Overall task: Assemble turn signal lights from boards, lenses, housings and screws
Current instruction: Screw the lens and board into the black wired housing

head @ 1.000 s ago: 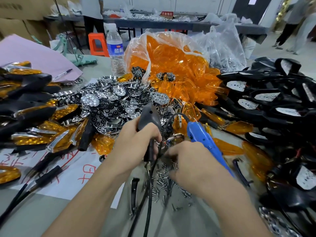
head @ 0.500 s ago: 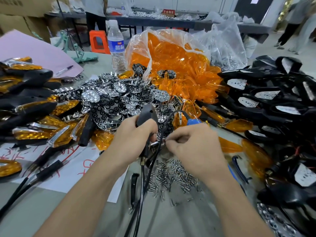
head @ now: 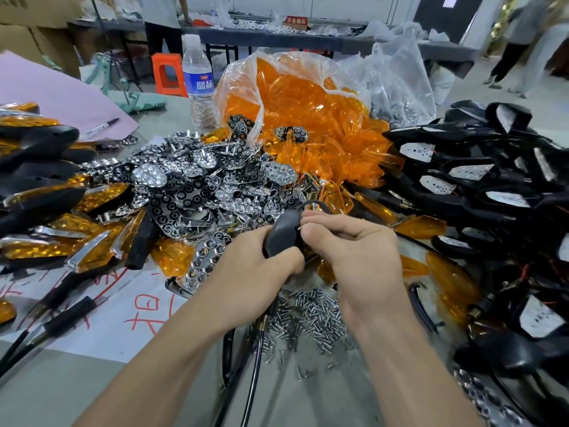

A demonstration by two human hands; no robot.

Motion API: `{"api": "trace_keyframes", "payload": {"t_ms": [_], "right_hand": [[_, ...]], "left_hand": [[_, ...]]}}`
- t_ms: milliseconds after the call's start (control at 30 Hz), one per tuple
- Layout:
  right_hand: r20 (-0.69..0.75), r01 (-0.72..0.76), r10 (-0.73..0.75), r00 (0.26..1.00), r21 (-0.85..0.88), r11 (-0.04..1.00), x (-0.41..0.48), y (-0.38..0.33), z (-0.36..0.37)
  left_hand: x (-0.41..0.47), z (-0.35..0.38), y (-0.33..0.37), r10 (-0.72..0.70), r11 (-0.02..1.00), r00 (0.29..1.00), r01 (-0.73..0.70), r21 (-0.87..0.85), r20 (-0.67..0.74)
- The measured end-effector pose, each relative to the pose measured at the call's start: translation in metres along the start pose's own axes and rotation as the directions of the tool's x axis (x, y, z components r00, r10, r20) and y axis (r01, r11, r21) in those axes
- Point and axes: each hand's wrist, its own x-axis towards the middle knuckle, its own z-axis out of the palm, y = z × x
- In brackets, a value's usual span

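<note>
Housing (head: 281, 234) stands upright mid-scene, just beyond the screws (head: 311, 312). The left hand (head: 255, 269) grips it steady while the right hand (head: 351, 251) pinches a screw (head: 298, 229) at its right edge, likely to seat it.

The water bottle (head: 198, 84) carried a blue label reading "蓝标" in white. A red sign (head: 296, 20) on the far table read "不合格区". Red handwritten characters on the white paper (head: 144, 306) were too cut off to read.

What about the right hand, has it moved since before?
Yes. The right hand rose off the screw pile, away from the person, and now pinches what looks like a screw against the dark housing that the left hand grips.
</note>
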Motion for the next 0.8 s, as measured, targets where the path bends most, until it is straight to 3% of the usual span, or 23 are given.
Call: {"api": "trace_keyframes", "payload": {"t_ms": [200,300,400,533,800], "right_hand": [[0.013,-0.008,0.008,1.000,-0.041,0.999,0.002,0.002,-0.005],[-0.009,-0.089,0.088,0.996,-0.071,0.993,0.001,0.005,-0.009],[0.002,-0.179,0.180,0.984,-0.109,0.978,0.002,0.005,-0.012],[0.041,-0.070,0.080,0.996,-0.217,0.974,0.005,0.000,-0.015],[-0.011,-0.078,0.078,0.997,-0.292,0.953,0.003,0.001,-0.013]], "left_hand": [[0.003,0.004,-0.002,0.019,1.000,1.000,-0.019,0.012,0.008],[0.002,0.002,-0.004,0.051,0.997,0.997,-0.054,0.048,0.052],[0.002,0.000,-0.003,0.022,0.998,0.992,-0.015,-0.061,0.125],[0.003,-0.004,0.000,-0.067,0.960,0.988,0.102,-0.262,0.139],[-0.001,0.000,0.003,-0.005,0.982,0.977,0.045,-0.183,0.212]]}}
